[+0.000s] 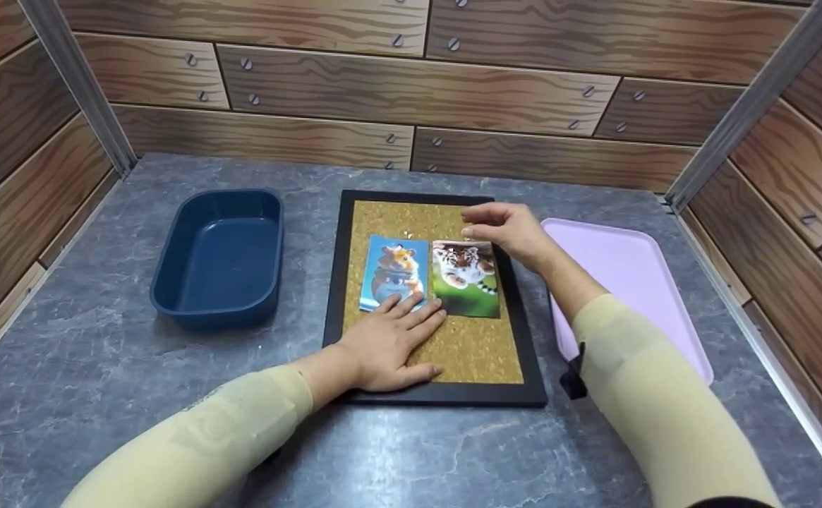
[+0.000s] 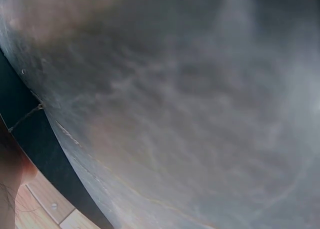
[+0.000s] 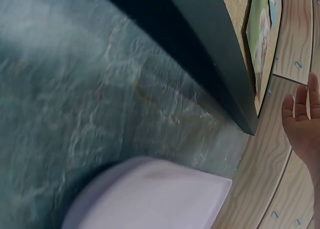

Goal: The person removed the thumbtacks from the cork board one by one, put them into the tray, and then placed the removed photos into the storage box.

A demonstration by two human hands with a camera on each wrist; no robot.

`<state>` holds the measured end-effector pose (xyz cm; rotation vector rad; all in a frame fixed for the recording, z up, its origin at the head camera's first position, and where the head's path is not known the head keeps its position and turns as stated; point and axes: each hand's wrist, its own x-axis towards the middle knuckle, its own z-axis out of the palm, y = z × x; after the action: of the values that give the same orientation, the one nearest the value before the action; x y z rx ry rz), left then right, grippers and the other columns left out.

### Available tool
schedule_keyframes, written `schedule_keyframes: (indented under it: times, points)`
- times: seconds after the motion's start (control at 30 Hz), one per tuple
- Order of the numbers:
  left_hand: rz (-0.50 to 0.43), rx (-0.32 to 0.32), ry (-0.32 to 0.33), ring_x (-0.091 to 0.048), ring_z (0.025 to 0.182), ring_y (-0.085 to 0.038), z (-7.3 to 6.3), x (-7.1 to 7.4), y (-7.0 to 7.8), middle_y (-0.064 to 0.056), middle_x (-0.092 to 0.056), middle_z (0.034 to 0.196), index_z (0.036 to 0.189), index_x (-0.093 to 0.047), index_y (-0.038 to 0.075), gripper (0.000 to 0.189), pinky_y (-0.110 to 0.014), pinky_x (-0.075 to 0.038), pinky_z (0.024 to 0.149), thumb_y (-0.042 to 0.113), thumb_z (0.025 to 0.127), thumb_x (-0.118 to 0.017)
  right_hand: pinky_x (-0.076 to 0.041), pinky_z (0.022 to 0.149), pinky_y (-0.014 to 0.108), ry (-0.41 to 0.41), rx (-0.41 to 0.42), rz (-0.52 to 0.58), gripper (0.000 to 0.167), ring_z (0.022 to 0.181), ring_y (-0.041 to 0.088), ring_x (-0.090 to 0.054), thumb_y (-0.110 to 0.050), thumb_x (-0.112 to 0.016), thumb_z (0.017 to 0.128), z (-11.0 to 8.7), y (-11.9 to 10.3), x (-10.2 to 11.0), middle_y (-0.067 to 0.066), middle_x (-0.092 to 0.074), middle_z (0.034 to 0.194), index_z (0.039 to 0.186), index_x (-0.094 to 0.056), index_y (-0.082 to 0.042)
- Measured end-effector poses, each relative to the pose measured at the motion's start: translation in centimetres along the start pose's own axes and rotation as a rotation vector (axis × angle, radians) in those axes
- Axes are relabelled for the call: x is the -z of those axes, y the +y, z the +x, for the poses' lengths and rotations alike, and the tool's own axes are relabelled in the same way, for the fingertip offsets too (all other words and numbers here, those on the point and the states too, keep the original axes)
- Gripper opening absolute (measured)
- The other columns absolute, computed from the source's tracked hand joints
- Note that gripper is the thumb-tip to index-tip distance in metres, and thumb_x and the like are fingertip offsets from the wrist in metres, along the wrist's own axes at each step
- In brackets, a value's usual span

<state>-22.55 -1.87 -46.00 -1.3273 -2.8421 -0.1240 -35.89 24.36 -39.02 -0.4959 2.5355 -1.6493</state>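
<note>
A cork board (image 1: pixel 481 353) in a black frame lies on the table with two picture cards on it. The left card (image 1: pixel 375 264) shows a hamster on blue; the right card (image 1: pixel 466 300) shows a white tiger cub over green. My left hand (image 1: pixel 389 346) rests spread on the board, fingertips over the hamster card's lower edge and at the tiger card's corner. Over the upper right of the board hovers my right hand (image 1: pixel 509 229), thumb and forefinger parted just above the tiger card's top edge, nothing visible between them. A small shiny pin (image 1: pixel 408 234) shows at the hamster card's top.
To the left of the board stands a deep blue tub (image 1: pixel 269 282). A flat lilac tray (image 1: pixel 615 268) lies to the right, partly under my right forearm. Wood-patterned walls (image 1: pixel 326 77) enclose the back and sides of the grey marbled table (image 1: pixel 411 458).
</note>
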Motion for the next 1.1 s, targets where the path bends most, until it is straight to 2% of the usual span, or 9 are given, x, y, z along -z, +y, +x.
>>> schedule_keyframes:
  times: [0.13,0.33,0.43,0.47,0.57,0.7,0.93,0.97,1.1]
  points:
    - [0.0,-0.004,0.002,-0.006,0.153,-0.026,-0.1,0.2,-0.1,0.0,-0.01,0.166,0.159,-0.012,0.019,0.086,-0.05,-0.01,0.123,0.074,0.094,-0.019,-0.051,0.086,0.019,0.012,-0.012,-0.018,0.041,0.102,0.011,-0.065,-0.021,-0.08,0.084,0.7,0.9,-0.3,0.018,-0.067,0.124,0.12,-0.07,-0.004]
    - [0.001,0.0,0.001,-0.006,0.153,-0.026,0.0,0.1,-0.1,0.0,-0.009,0.166,0.159,-0.011,0.019,0.086,-0.05,-0.011,0.123,0.075,0.094,-0.019,-0.053,0.084,0.029,-0.031,-0.057,-0.052,0.048,0.097,0.012,-0.064,-0.026,-0.079,0.085,1.1,2.0,-0.5,0.017,-0.066,0.126,0.125,-0.066,-0.002]
    - [-0.001,-0.001,0.004,-0.006,0.153,-0.026,0.0,0.0,-0.1,0.0,-0.009,0.166,0.159,-0.012,0.019,0.086,-0.05,-0.011,0.123,0.075,0.094,-0.019,-0.055,0.071,0.035,-0.053,-0.104,-0.033,0.049,0.087,0.017,-0.063,-0.023,-0.077,0.086,1.2,2.4,-0.7,0.017,-0.064,0.128,0.128,-0.064,-0.002]
    - [-0.001,-0.001,0.005,-0.006,0.153,-0.026,-0.1,0.0,-0.1,0.0,-0.009,0.166,0.159,-0.012,0.019,0.086,-0.05,-0.012,0.123,0.075,0.094,-0.019,-0.054,0.071,0.035,-0.056,-0.112,-0.031,0.049,0.086,0.017,-0.063,-0.022,-0.077,0.086,1.3,2.5,-0.7,0.017,-0.064,0.129,0.129,-0.064,-0.002]
    - [-0.004,-0.001,0.009,-0.007,0.153,-0.026,-0.1,0.0,-0.1,0.0,-0.01,0.166,0.159,-0.013,0.019,0.086,-0.05,-0.012,0.123,0.074,0.094,-0.02,-0.055,0.072,0.035,-0.072,-0.127,-0.027,0.049,0.086,0.014,-0.063,-0.021,-0.077,0.086,1.4,2.8,-0.7,0.021,-0.062,0.131,0.129,-0.063,-0.002]
    - [-0.009,-0.001,0.01,-0.007,0.153,-0.025,-0.1,0.1,-0.1,0.0,-0.01,0.166,0.159,-0.013,0.019,0.085,-0.05,-0.013,0.123,0.074,0.094,-0.021,-0.055,0.085,0.033,-0.082,-0.119,-0.068,0.049,0.094,0.009,-0.064,-0.024,-0.079,0.084,1.6,3.2,-0.7,0.018,-0.065,0.127,0.127,-0.066,-0.004]
    - [-0.006,0.004,0.006,-0.007,0.153,-0.026,-0.2,0.1,-0.2,0.0,-0.009,0.166,0.159,-0.012,0.019,0.086,-0.05,-0.012,0.123,0.074,0.094,-0.02,-0.054,0.082,0.027,-0.081,-0.12,-0.086,0.048,0.096,0.013,-0.065,-0.029,-0.08,0.083,2.1,3.2,-0.5,0.013,-0.067,0.124,0.124,-0.069,-0.008]
    - [-0.003,0.003,0.006,-0.007,0.153,-0.026,-0.2,0.1,-0.2,0.0,-0.009,0.166,0.159,-0.012,0.019,0.086,-0.05,-0.012,0.123,0.074,0.094,-0.02,-0.054,0.081,0.026,-0.083,-0.122,-0.089,0.048,0.095,0.012,-0.065,-0.03,-0.08,0.083,2.2,3.2,-0.5,0.013,-0.067,0.124,0.124,-0.069,-0.008]
    - [-0.005,-0.001,0.004,-0.007,0.153,-0.026,-0.1,0.0,-0.1,0.0,-0.009,0.166,0.159,-0.012,0.019,0.086,-0.05,-0.012,0.123,0.074,0.094,-0.019,-0.053,0.062,0.029,-0.129,-0.171,-0.077,0.048,0.08,0.016,-0.063,-0.028,-0.079,0.084,2.2,3.1,-0.6,0.014,-0.068,0.121,0.126,-0.067,-0.009]
